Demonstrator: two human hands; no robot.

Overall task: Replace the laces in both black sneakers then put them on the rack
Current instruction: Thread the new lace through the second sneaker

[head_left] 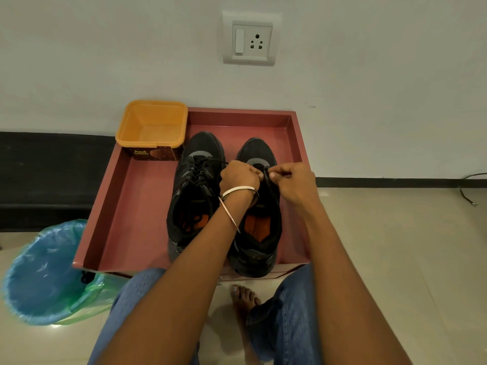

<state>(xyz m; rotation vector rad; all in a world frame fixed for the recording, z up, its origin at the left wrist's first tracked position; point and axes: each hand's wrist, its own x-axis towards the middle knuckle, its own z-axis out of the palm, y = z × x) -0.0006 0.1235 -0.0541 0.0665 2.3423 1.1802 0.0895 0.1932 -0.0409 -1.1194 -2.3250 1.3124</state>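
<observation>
Bystanders around a reddish tray on the floor by a white wall

An orange plastic tub (151, 127), open and bare inside, with a dark printed band reading "Amul" along its near side, sits at the far left corner of the reddish-brown tray (126, 206); to the tray's near left stands a bin lined with a blue bag (44, 272), a green bag edge showing at its right; a white switch-and-socket plate (250, 39) is set in the wall above; a black skirting strip (395, 181) runs along the wall's foot on the right, a dark cable (469, 191) lies on the beige tiles at far right, and a broad black surface (47, 177) fills the left edge
</observation>
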